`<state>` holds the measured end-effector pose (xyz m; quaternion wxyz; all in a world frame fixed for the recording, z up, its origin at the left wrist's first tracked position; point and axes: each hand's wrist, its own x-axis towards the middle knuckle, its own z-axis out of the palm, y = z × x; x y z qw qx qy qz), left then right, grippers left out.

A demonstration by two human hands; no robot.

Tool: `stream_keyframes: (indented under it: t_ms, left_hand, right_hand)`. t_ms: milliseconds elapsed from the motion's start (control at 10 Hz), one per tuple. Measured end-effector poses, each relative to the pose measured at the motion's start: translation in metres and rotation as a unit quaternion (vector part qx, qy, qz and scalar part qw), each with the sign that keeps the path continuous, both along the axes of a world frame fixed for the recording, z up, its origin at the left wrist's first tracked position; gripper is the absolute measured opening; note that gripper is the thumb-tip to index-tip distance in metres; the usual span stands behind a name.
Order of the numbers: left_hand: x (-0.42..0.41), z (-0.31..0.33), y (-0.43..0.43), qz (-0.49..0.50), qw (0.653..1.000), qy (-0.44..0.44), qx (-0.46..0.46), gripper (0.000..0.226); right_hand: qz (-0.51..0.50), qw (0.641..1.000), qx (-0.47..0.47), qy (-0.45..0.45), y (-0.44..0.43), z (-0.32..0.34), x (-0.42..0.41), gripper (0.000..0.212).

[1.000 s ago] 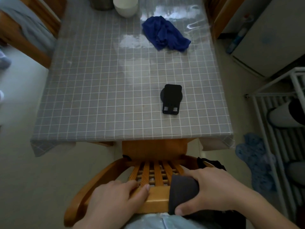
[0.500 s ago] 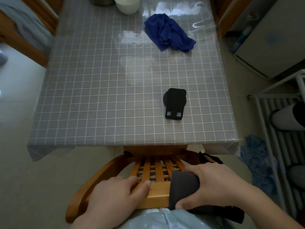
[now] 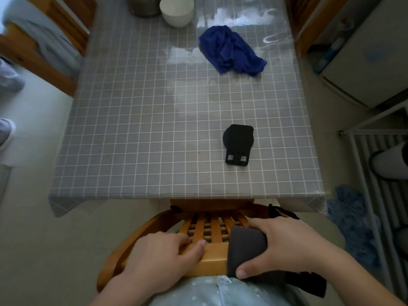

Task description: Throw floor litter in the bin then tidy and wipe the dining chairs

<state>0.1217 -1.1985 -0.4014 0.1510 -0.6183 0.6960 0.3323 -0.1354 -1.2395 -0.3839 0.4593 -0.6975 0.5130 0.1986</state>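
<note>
Fingers (image 3: 262,228) of the right hand (image 3: 287,246) are wrapped over a dark grey cloth (image 3: 247,250), with the thumb pressed against its lower edge, so the cloth is clamped onto the top rail of a wooden chair (image 3: 212,259). A looser black end of the cloth is seen hanging off to the right below the wrist. The left hand (image 3: 159,261) is laid on the same rail just beside the cloth; its fingers are curled over the far edge of the rail and its thumb is stretched along the top, so the rail is gripped. The chair's slatted back is seen from above, and its seat is tucked under the near edge of the desk (image 3: 132,140), which is covered by a grey checked tablecloth under a clear sheet. A small black stand (image 3: 238,144) is set on the desk toward the right, well apart from a crumpled blue cloth (image 3: 229,51) farther back. A white bowl (image 3: 176,11) and a metal pot (image 3: 143,6) are placed side by side at the far edge. Another wooden chair (image 3: 33,47) with grey fabric draped over it is seen at the left. A white rack (image 3: 375,173) stands on the floor at the right, with a blue mat (image 3: 351,219) beside it.
</note>
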Motion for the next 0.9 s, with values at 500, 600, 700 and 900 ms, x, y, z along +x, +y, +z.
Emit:
stream_keyframes:
  t_ms: [500,600,700,900]
  left_hand:
    - [0.002,-0.010,0.007,-0.017,0.996,-0.018,-0.086,0.090]
    - [0.000,-0.009,0.007,-0.021,0.991,-0.025,-0.126,0.094]
    - [0.007,0.010,-0.004,-0.024,0.975,-0.035,-0.216,0.090]
    - [0.046,0.076,-0.038,-0.009,0.940,-0.042,-0.339,0.080]
  right_hand:
    - [0.092,0.993,-0.034,0.063,-0.005,0.007,0.016,0.099]
    - [0.080,0.994,-0.048,0.053,-0.009,0.015,0.014,0.102]
    - [0.053,0.994,-0.092,0.035,-0.008,0.028,0.013,0.103]
    - [-0.011,0.949,-0.315,0.029,-0.006,0.052,0.018,0.098]
